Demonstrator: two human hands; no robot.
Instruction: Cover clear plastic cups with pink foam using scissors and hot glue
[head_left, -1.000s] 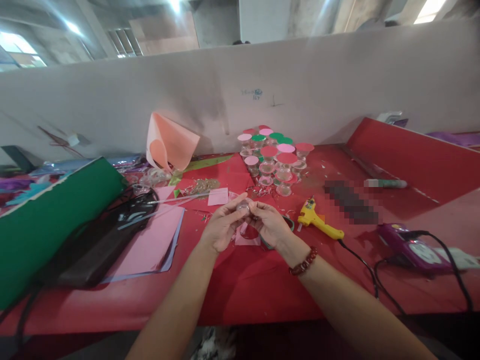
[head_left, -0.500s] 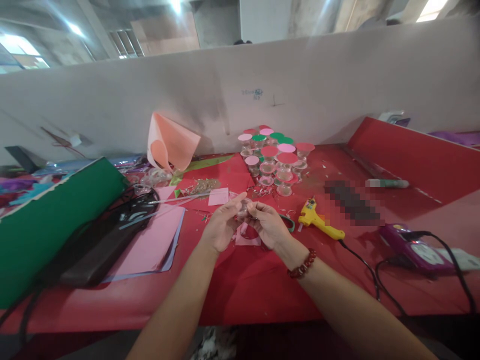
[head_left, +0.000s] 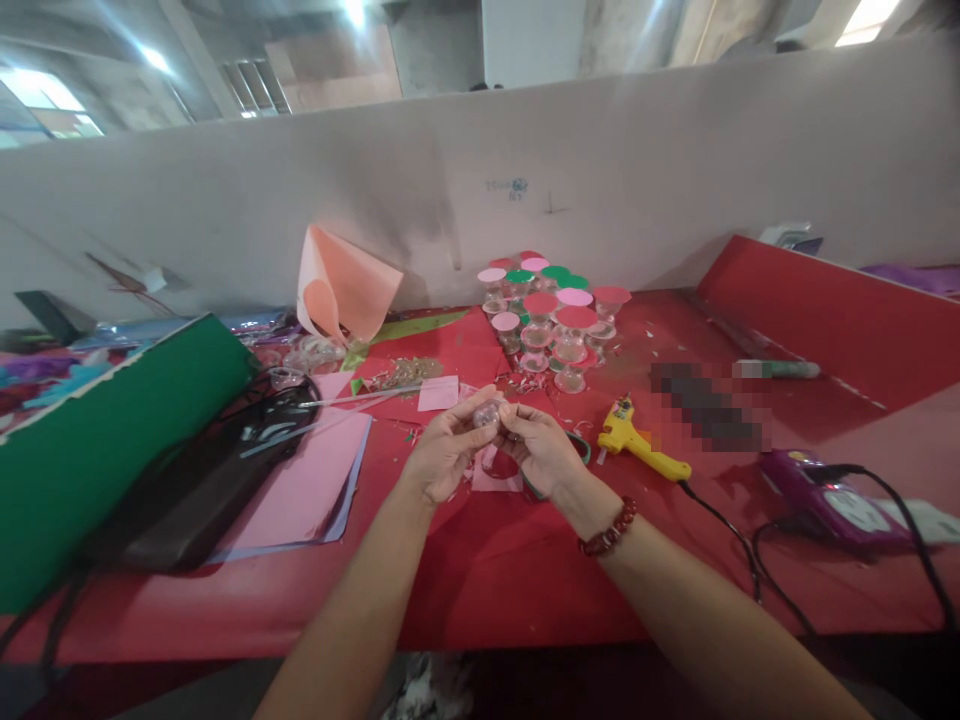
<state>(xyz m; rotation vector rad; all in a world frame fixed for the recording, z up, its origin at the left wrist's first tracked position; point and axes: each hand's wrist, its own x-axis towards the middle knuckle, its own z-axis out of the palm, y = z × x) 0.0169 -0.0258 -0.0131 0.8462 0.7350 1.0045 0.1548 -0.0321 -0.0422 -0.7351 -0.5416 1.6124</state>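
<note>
Between my two hands is a small clear plastic cup [head_left: 487,414], partly covered by fingers. My left hand [head_left: 448,447] is closed on its left side, the thumb across the front. My right hand [head_left: 541,447] pinches the right side with thumb and fingertips. Below them lies a pink paper piece [head_left: 496,476], and the green-handled scissors [head_left: 579,447] show partly behind my right hand. Farther back stands a group of clear cups [head_left: 570,345] joined in pairs, topped with red, pink and green paper discs.
A yellow glue gun [head_left: 641,447] with a black cord lies to the right, near a purple power strip [head_left: 832,500]. On the left are a black bag [head_left: 217,480], pink paper sheets [head_left: 300,490] and a green board [head_left: 127,440]. Paper scraps [head_left: 409,374] lie mid-table.
The left thumb has come down from pointing upward onto the front of the cup. The cup is turned slightly and shows more between the fingers. Other things stay in place.
</note>
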